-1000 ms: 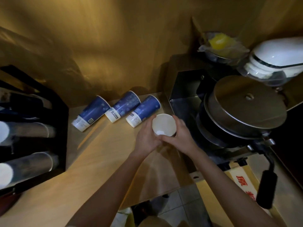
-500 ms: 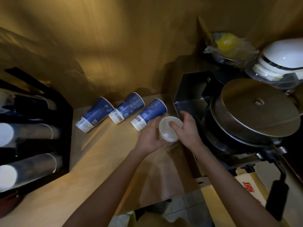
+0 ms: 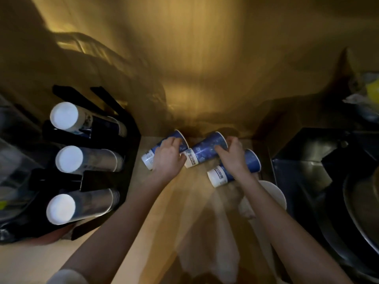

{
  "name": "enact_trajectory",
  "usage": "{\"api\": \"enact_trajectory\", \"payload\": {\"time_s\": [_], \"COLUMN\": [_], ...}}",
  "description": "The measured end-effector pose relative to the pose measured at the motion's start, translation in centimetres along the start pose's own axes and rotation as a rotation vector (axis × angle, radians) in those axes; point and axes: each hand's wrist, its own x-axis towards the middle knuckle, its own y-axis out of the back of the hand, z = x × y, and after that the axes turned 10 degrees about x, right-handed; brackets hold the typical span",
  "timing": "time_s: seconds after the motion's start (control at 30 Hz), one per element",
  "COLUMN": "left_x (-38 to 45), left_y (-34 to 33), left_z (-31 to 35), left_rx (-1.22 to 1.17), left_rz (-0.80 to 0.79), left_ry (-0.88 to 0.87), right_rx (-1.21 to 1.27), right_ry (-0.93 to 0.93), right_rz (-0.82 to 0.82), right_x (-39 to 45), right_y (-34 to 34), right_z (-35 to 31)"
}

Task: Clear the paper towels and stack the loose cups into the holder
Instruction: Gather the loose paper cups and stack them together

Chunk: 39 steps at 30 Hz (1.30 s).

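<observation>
Three blue paper cups lie on their sides at the back of the wooden counter [image 3: 133, 232]. My left hand [image 3: 167, 160] is closed over the left blue cup [image 3: 148, 158]. My right hand [image 3: 233, 157] curls its fingers round the mouth end of the middle blue cup [image 3: 202, 154], and its palm covers part of the right blue cup [image 3: 220, 177]. A white cup [image 3: 275, 194] stands by my right forearm. Beside it lies a pale crumpled shape [image 3: 247, 209], blurred, perhaps a paper towel. The black cup holder [image 3: 131, 144] at the left carries three lying stacks of cups.
A dark metal appliance [image 3: 303, 167] borders the counter on the right, with a large round pan [image 3: 363, 218] at the frame's edge. A plastic bag with something yellow [image 3: 372, 93] sits at the far right. A wooden wall [image 3: 194, 68] closes the back.
Both hands let go of the white cup, which now stands at the right. They moved back to the lying blue cups and closed on them. The view swung left.
</observation>
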Motion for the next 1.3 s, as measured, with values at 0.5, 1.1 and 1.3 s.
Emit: {"api": "enact_trajectory", "payload": {"time_s": [0.5, 1.1, 1.3], "left_x": [4.8, 1.1, -4.0], "left_y": [-6.3, -2.7, -4.8], "left_z": [-5.6, -4.5, -1.5], "left_rx": [0.136, -0.793, -0.801], "left_rz": [-0.298, -0.154, -0.020], "left_ry": [0.206, 0.386, 0.221], "right_rx": [0.160, 0.409, 0.197], "right_ry": [-0.403, -0.240, 0.122], "right_rz": [0.085, 0.163, 0.183], "right_x": [10.4, 8.1, 4.8], "right_y": [-4.2, -3.9, -1.6], "right_z": [3.0, 2.1, -0.2]}}
